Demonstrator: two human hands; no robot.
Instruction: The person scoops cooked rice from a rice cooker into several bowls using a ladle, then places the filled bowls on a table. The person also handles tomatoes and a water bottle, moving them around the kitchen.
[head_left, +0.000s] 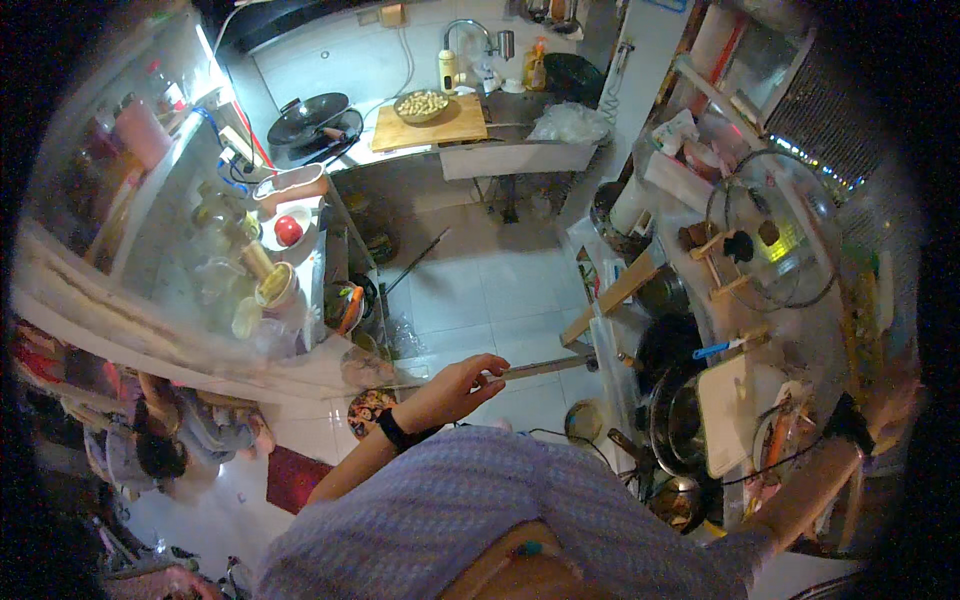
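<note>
My left hand (474, 381) is out in front of my body, with a dark band (397, 435) on its wrist. Its thumb and fingers curl towards each other around a small whitish spot; whether they grip something is unclear. A narrow grey strip (551, 367) runs to the right from the fingertips, and I cannot tell if the hand touches it. At the right rim, my right arm (806, 491) reaches past the cluttered counter. A black band (849, 426) wraps its wrist. My right hand (896, 411) is blurred and dim, and its fingers cannot be made out.
A bowl of light-coloured pieces (421, 106) rests on a wooden board (457, 124) by the sink (517, 161). A black wok (309, 120) stands left of them. On the left counter sits a red round item (288, 230). Rightward are a glass lid (799, 232) and a white board (724, 420).
</note>
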